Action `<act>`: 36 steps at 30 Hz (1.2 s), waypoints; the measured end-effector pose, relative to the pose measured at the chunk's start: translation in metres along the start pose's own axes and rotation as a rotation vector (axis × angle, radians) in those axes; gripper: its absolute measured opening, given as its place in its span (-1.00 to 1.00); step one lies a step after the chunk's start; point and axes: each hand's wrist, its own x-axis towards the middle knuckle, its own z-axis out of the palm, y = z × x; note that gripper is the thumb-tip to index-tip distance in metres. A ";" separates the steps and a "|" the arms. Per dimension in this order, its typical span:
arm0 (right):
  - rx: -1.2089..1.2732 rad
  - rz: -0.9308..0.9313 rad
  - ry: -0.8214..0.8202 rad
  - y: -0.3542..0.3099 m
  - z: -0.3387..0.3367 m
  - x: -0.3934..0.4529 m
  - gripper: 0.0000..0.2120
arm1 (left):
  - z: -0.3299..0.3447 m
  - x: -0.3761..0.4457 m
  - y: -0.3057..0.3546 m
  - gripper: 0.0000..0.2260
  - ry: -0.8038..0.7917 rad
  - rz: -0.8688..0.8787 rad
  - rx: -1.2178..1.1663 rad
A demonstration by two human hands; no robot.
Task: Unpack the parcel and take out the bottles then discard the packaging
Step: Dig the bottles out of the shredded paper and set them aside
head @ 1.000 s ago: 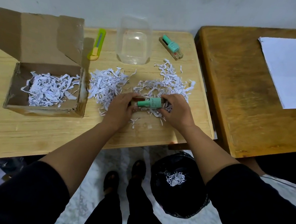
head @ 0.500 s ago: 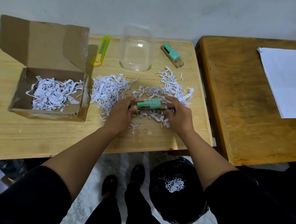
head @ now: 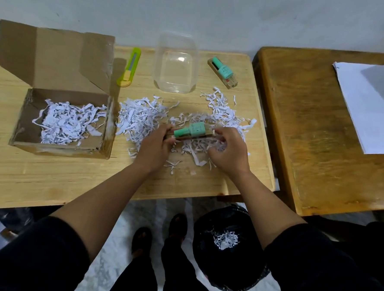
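Observation:
A small green bottle in a clear-fronted brown pack [head: 193, 130] is held flat just above the shredded paper [head: 141, 117] strewn over the light wooden table [head: 49, 177]. My left hand [head: 156, 146] grips its left end and my right hand [head: 228, 148] pinches its right end. A second packed green bottle [head: 223, 72] lies at the back of the table. The open cardboard box [head: 63, 106] stands at the left with shredded paper inside.
A clear plastic tub [head: 175, 63] and a yellow-green utility knife [head: 129, 67] lie at the back. A black-lined bin [head: 227, 244] with some shreds stands on the floor beside my feet. A darker table [head: 311, 130] with white sheets [head: 369, 104] adjoins on the right.
The view has tilted, so everything sits lower in the frame. Both hands still hold the packed bottle, lifted slightly off the shreds; my right fingers have shifted at its end.

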 end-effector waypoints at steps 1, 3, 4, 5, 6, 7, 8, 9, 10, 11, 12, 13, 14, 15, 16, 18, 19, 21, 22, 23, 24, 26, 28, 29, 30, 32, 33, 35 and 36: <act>0.025 -0.019 0.022 0.000 0.000 0.000 -0.54 | 0.000 0.000 -0.001 -0.68 -0.002 0.006 0.010; 0.018 -0.059 0.041 -0.002 0.000 0.000 -0.48 | 0.001 0.001 -0.003 -0.67 -0.007 0.019 0.033; -0.008 -0.081 0.038 -0.003 -0.001 0.001 -0.46 | 0.001 0.001 -0.003 -0.67 -0.008 0.022 0.038; -0.038 -0.099 0.030 -0.004 0.000 0.003 -0.46 | 0.002 0.001 -0.004 -0.66 -0.006 0.021 0.039; -0.065 -0.115 0.023 -0.005 0.000 0.004 -0.46 | 0.002 0.001 -0.004 -0.66 -0.004 0.019 0.040; -0.086 -0.123 0.013 -0.005 0.001 0.006 -0.48 | 0.002 0.001 -0.004 -0.66 -0.002 0.020 0.040; -0.107 -0.132 0.000 -0.006 0.001 0.008 -0.50 | 0.002 0.001 -0.003 -0.66 -0.001 0.024 0.041; -0.126 -0.141 -0.015 -0.007 0.002 0.010 -0.53 | 0.002 0.001 -0.003 -0.66 0.001 0.030 0.038; -0.141 -0.146 -0.029 -0.008 0.002 0.012 -0.56 | 0.002 0.000 -0.004 -0.66 0.002 0.033 0.029; -0.142 -0.142 -0.038 -0.008 0.002 0.013 -0.57 | 0.001 0.001 -0.004 -0.65 0.002 0.029 0.010; -0.132 -0.132 -0.046 -0.008 0.001 0.013 -0.58 | 0.001 0.001 -0.004 -0.64 0.003 0.019 -0.013; -0.117 -0.122 -0.052 -0.008 0.000 0.014 -0.58 | 0.001 0.001 -0.005 -0.62 0.002 0.008 -0.031; -0.106 -0.113 -0.058 -0.007 0.000 0.014 -0.58 | 0.000 0.001 -0.005 -0.60 -0.001 0.001 -0.043; -0.101 -0.105 -0.068 -0.006 -0.001 0.014 -0.58 | 0.000 0.001 -0.006 -0.58 -0.004 -0.002 -0.053; -0.104 -0.097 -0.080 -0.006 -0.001 0.014 -0.58 | 0.000 0.001 -0.007 -0.56 -0.005 -0.002 -0.060; -0.111 -0.080 -0.105 -0.004 -0.001 0.015 -0.59 | 0.000 0.000 -0.007 -0.52 0.000 -0.005 -0.070; -0.108 -0.070 -0.116 -0.004 0.000 0.015 -0.59 | 0.001 0.000 -0.007 -0.51 0.011 -0.012 -0.078; -0.093 -0.049 -0.130 -0.003 0.000 0.015 -0.59 | 0.002 0.001 -0.008 -0.50 0.038 -0.030 -0.092; -0.081 -0.042 -0.127 -0.003 0.000 0.014 -0.59 | 0.002 0.002 -0.009 -0.49 0.049 -0.035 -0.088; -0.068 -0.036 -0.118 -0.002 -0.001 0.014 -0.58 | 0.003 0.002 -0.009 -0.48 0.058 -0.039 -0.080; -0.057 -0.029 -0.107 -0.002 -0.001 0.015 -0.58 | 0.004 0.003 -0.009 -0.47 0.064 -0.047 -0.074; -0.050 -0.006 -0.089 -0.003 -0.004 0.016 -0.56 | 0.005 0.005 -0.010 -0.47 0.067 -0.079 -0.086; -0.055 0.005 -0.071 -0.006 -0.009 0.018 -0.55 | 0.007 0.006 -0.011 -0.50 0.058 -0.088 -0.095; -0.044 0.009 -0.061 -0.009 -0.012 0.019 -0.55 | 0.007 0.006 -0.011 -0.53 0.056 -0.079 -0.096; -0.020 0.017 -0.049 -0.012 -0.016 0.021 -0.55 | 0.008 0.007 -0.011 -0.55 0.056 -0.064 -0.095; 0.024 0.033 -0.026 -0.019 -0.023 0.024 -0.57 | 0.008 0.007 -0.011 -0.56 0.055 -0.033 -0.087; 0.039 0.036 -0.013 -0.022 -0.027 0.026 -0.58 | 0.008 0.007 -0.010 -0.56 0.051 -0.022 -0.076; 0.095 0.047 0.029 -0.028 -0.031 0.031 -0.59 | 0.006 0.008 -0.008 -0.56 0.042 -0.003 -0.043; 0.140 0.065 0.058 -0.030 -0.033 0.034 -0.60 | 0.005 0.008 -0.007 -0.56 0.035 0.005 -0.033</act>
